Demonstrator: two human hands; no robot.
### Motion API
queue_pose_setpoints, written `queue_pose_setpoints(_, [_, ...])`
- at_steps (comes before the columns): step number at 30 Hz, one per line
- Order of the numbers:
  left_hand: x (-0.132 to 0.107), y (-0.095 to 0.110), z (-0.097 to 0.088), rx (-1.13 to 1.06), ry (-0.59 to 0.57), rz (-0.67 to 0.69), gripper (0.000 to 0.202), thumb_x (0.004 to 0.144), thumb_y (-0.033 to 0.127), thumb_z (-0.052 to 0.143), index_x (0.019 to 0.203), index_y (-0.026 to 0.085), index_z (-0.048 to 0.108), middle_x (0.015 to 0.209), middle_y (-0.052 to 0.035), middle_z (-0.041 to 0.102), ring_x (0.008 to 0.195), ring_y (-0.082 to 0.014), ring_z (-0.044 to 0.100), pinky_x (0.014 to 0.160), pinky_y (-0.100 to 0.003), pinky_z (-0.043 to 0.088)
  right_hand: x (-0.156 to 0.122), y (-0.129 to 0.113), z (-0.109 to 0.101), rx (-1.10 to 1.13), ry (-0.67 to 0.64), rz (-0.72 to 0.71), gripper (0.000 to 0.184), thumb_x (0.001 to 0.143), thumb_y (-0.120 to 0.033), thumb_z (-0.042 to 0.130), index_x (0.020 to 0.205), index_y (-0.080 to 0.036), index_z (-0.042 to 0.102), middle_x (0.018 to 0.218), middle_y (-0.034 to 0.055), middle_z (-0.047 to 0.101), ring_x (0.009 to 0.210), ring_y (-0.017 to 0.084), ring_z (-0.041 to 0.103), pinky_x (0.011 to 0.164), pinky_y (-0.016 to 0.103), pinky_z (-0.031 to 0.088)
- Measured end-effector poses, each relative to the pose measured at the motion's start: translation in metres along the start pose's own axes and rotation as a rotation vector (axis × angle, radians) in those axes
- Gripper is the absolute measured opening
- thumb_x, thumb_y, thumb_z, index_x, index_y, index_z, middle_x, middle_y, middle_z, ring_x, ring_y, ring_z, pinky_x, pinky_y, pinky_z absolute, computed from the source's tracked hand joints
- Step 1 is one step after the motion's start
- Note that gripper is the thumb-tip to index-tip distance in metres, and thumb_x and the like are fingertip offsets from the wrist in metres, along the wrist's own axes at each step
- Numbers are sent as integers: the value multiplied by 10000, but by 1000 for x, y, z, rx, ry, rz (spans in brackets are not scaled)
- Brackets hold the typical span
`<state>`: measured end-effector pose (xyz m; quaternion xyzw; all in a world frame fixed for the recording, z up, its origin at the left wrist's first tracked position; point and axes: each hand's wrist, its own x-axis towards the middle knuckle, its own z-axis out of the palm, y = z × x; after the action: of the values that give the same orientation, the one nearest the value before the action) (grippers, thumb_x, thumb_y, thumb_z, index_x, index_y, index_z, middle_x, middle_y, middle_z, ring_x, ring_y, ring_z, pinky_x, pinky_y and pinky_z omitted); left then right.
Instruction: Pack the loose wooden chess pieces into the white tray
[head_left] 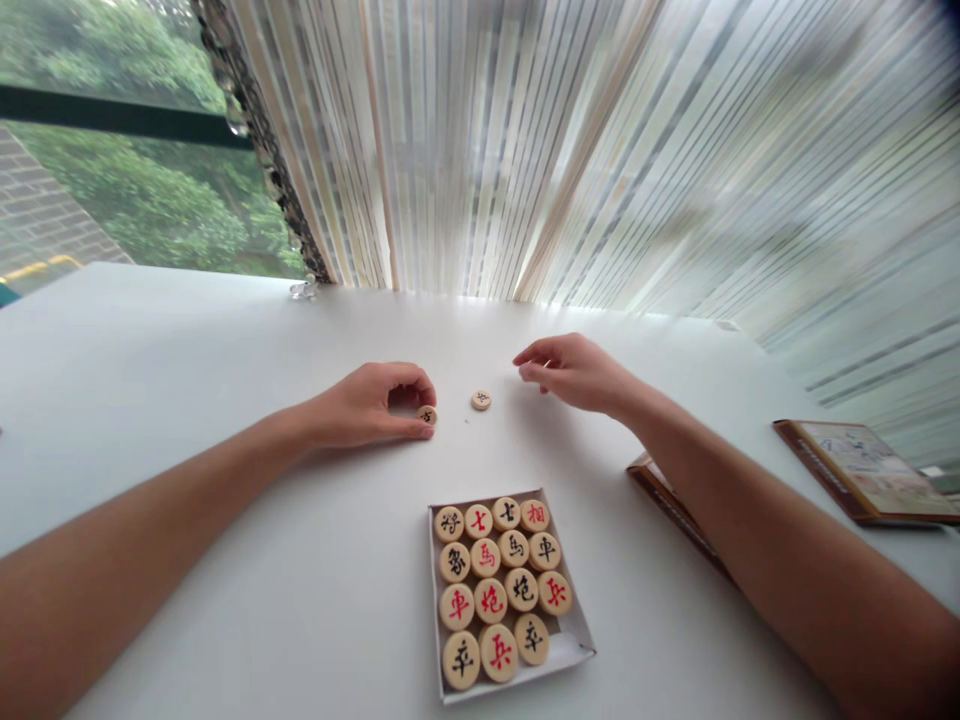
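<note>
My left hand rests on the white table, fingers curled and pinching a round wooden chess piece with a black character. A second wooden piece lies loose on the table between my hands. My right hand hovers just right of it, fingers loosely bent and apart, holding nothing. Nearer to me stands a shallow white box filled with several wooden discs bearing red and black characters.
A brown box part lies under my right forearm. A brown printed box lid sits at the table's right edge. Striped curtains hang behind the table, with a window onto trees at the left.
</note>
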<state>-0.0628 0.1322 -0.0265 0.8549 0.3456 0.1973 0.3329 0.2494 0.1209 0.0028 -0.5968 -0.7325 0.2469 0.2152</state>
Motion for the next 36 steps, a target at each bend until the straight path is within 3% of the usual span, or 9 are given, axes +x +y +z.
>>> queue_pose_setpoints(3, [-1, 3, 6, -100, 16, -48, 255, 819, 403, 845, 879, 181, 736, 766, -13, 710, 663, -143, 613, 588, -235, 470, -16, -26, 18, -63, -52, -139, 185, 899, -233, 730, 1041, -168, 829, 894, 74, 806, 781, 193, 699, 759, 316, 496])
queue_pose_setpoints(5, [-1, 6, 10, -184, 98, -40, 238, 819, 382, 852, 877, 170, 761, 733, -12, 713, 640, -134, 611, 572, -226, 468, -27, -41, 27, -131, -33, -260, 234, 962, -241, 668, 1110, -121, 806, 933, 99, 804, 763, 189, 686, 733, 314, 487])
queue_pose_setpoints(9, [-1, 18, 20, -446, 293, -81, 332, 814, 374, 880, 1056, 155, 818, 899, -67, 815, 795, -173, 731, 756, -275, 588, -39, -55, 38, -79, -57, -360, 255, 992, -292, 675, 1134, -112, 787, 897, 81, 802, 696, 157, 670, 699, 290, 484])
queue_pose_setpoints(12, [-3, 33, 30, -563, 308, -141, 360, 857, 401, 861, 1102, 143, 808, 888, -68, 822, 781, -166, 744, 765, -278, 605, -40, -54, 42, 51, -104, -382, 223, 996, -340, 691, 1022, -155, 812, 820, 35, 788, 654, 126, 636, 658, 263, 459])
queue_pose_setpoints(20, [-8, 50, 52, -871, 231, -234, 444, 896, 531, 817, 999, 137, 641, 868, -77, 825, 852, -223, 818, 874, -391, 676, -34, -42, 54, 281, -3, -320, 305, 915, -401, 796, 760, -149, 719, 646, 1, 666, 569, 99, 504, 549, 252, 362])
queue_pose_setpoints(24, [-9, 52, 54, -910, 217, -212, 424, 908, 513, 812, 940, 129, 635, 868, -86, 818, 852, -231, 825, 820, -358, 684, -32, -40, 51, 573, -120, -203, 409, 827, -525, 864, 833, -136, 737, 698, 25, 689, 586, 119, 560, 535, 254, 421])
queue_pose_setpoints(28, [-10, 53, 54, -933, 210, -191, 384, 913, 464, 818, 914, 117, 654, 857, -93, 815, 820, -211, 817, 785, -320, 676, -31, -41, 46, 801, -228, -97, 422, 772, -513, 915, 865, -127, 774, 673, 23, 700, 568, 120, 593, 554, 260, 480])
queue_pose_setpoints(36, [-13, 53, 54, -933, 222, -185, 338, 916, 417, 808, 869, 105, 686, 835, -84, 789, 775, -185, 788, 749, -297, 669, -35, -41, 46, 926, -282, -56, 353, 797, -462, 907, 868, -131, 809, 746, 47, 744, 612, 122, 640, 572, 241, 517])
